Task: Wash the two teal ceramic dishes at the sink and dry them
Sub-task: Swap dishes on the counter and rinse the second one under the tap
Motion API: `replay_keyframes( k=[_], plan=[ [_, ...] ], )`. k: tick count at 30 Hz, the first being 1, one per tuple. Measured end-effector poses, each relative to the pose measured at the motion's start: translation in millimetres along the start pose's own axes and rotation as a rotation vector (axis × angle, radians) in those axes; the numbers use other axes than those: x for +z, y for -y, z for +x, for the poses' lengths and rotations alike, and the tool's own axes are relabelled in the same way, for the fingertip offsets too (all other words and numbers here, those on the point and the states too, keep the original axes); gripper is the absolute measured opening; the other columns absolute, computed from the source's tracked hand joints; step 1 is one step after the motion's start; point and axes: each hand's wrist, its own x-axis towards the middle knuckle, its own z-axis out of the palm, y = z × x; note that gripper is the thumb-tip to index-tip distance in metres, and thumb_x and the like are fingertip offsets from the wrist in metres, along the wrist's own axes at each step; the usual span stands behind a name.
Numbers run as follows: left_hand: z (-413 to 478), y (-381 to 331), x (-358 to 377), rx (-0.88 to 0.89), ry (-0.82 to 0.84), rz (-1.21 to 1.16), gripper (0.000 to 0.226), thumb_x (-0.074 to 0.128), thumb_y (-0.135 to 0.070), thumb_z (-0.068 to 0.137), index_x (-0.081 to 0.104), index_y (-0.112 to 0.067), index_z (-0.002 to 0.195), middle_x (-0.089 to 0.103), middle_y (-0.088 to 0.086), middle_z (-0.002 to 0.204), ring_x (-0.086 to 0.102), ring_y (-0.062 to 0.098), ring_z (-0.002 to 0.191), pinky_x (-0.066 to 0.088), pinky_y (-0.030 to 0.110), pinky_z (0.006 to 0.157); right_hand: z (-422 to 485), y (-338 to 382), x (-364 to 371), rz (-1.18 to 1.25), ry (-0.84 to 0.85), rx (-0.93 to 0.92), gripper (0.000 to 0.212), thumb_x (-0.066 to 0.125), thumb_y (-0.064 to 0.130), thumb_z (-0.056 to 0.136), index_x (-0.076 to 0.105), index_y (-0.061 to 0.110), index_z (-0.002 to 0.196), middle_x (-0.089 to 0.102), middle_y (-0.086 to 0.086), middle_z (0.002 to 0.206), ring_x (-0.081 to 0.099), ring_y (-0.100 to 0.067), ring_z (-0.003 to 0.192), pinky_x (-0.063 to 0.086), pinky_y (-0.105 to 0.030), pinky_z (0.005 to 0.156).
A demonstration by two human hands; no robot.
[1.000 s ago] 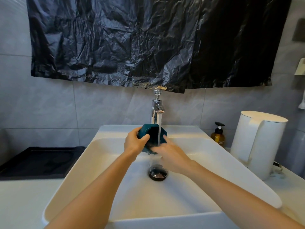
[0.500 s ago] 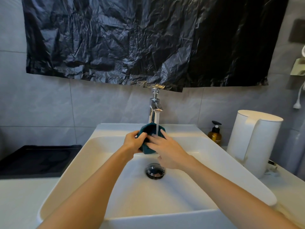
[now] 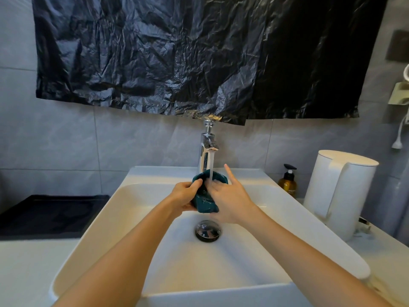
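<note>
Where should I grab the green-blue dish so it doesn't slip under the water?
Probably by its thick rim wall, from the left, as the left hand does now: thumb inside, fingers wrapped around the outside. The teal dish is tilted with its opening up toward the running faucet, so the far rim stays free for the right hand to rub.

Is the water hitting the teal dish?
Touching. The head view shows the water falling from the tap straight into the dish, held by the left hand.
</note>
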Motion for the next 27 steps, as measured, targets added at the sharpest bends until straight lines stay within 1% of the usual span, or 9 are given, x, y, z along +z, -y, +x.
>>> replay_keyframes(
  k=[4,7,11,15,18,20,22,24,27],
  plan=[
    [-0.2,0.9,0.3,-0.006,0.026,0.022,0.034,0.047,-0.032,0.099,0.053,-0.006,0.12,0.064,0.016,0.108,0.065,0.03,0.096,0.057,0.035,0.067,1.5,7.4,2.4,0.101,-0.019,0.032,0.078,0.057,0.043,0.085,0.025,0.013,0.149,0.048,-0.001,0.144,0.037,-0.018,0.138,-0.018,-0.051,0.115],
    [0.2,2.2,-3.8,-0.008,0.021,0.015,0.035,0.049,-0.032,0.098,0.055,-0.005,0.118,0.065,0.017,0.106,0.066,0.031,0.094,0.059,0.038,0.068,5.3,14.1,4.7,0.248,-0.027,-0.064,0.06,0.058,0.029,0.085,0.04,0.02,0.141,0.051,0.002,0.14,0.035,-0.017,0.139,-0.017,-0.048,0.116],
    [0.3,2.5,-6.9,-0.014,-0.032,0.015,0.035,0.05,-0.031,0.097,0.056,-0.004,0.119,0.065,0.017,0.107,0.066,0.031,0.092,0.058,0.037,0.063,0.2,8.1,8.4,0.419,-0.03,-0.114,0.039,0.055,0.024,0.089,0.055,0.027,0.128,0.057,0.005,0.134,0.045,-0.018,0.131,-0.015,-0.042,0.118],
    [-0.9,3.0,-4.7,-0.015,0.02,0.051,0.034,0.05,-0.032,0.097,0.056,-0.006,0.118,0.065,0.016,0.11,0.066,0.031,0.097,0.059,0.039,0.072,-0.3,4.6,10.3,0.253,-0.06,-0.166,0.046,0.057,0.038,0.087,0.052,0.026,0.131,0.054,0.008,0.134,0.036,-0.015,0.137,-0.016,-0.046,0.115],
    [-2.2,2.5,-2.1,-0.007,0.001,0.083,0.032,0.05,-0.031,0.097,0.054,-0.006,0.117,0.063,0.014,0.108,0.065,0.03,0.097,0.057,0.039,0.074,-0.4,2.6,7.5,0.088,-0.044,-0.067,0.069,0.05,0.059,0.084,0.043,0.021,0.14,0.057,0.004,0.133,0.044,-0.014,0.133,-0.025,-0.048,0.111],
    [-1.2,0.9,-0.7,0.024,-0.035,0.076,0.031,0.05,-0.029,0.098,0.054,-0.005,0.118,0.062,0.014,0.108,0.064,0.03,0.096,0.057,0.039,0.073,0.5,3.7,7.1,-0.083,0.01,-0.009,0.075,0.044,0.066,0.085,0.045,0.014,0.139,0.062,-0.003,0.126,0.051,-0.018,0.126,-0.029,-0.048,0.109],
    [-0.8,-0.8,1.4,0.061,-0.075,0.066,0.031,0.049,-0.027,0.098,0.055,-0.005,0.119,0.061,0.013,0.107,0.063,0.029,0.095,0.056,0.037,0.069,1.6,10.9,8.9,-0.194,0.031,0.033,0.068,0.038,0.063,0.089,0.053,0.015,0.134,0.066,-0.005,0.117,0.054,-0.021,0.12,-0.028,-0.049,0.109],
    [0.0,0.0,3.1,0.095,-0.098,0.09,0.03,0.048,-0.025,0.098,0.054,-0.005,0.121,0.06,0.012,0.105,0.061,0.028,0.094,0.055,0.035,0.067,2.7,17.4,5.0,-0.18,0.055,0.068,0.056,0.037,0.056,0.093,0.062,0.016,0.123,0.069,-0.003,0.11,0.055,-0.022,0.118,-0.02,-0.048,0.113],
    [0.9,0.9,2.4,0.118,-0.134,0.131,0.03,0.049,-0.024,0.098,0.053,-0.007,0.123,0.06,0.012,0.106,0.062,0.03,0.097,0.057,0.039,0.075,2.6,25.3,-6.4,-0.117,0.111,0.112,0.039,0.04,0.044,0.098,0.069,0.018,0.105,0.072,-0.001,0.101,0.058,-0.021,0.112,-0.006,-0.045,0.118]
  ],
)
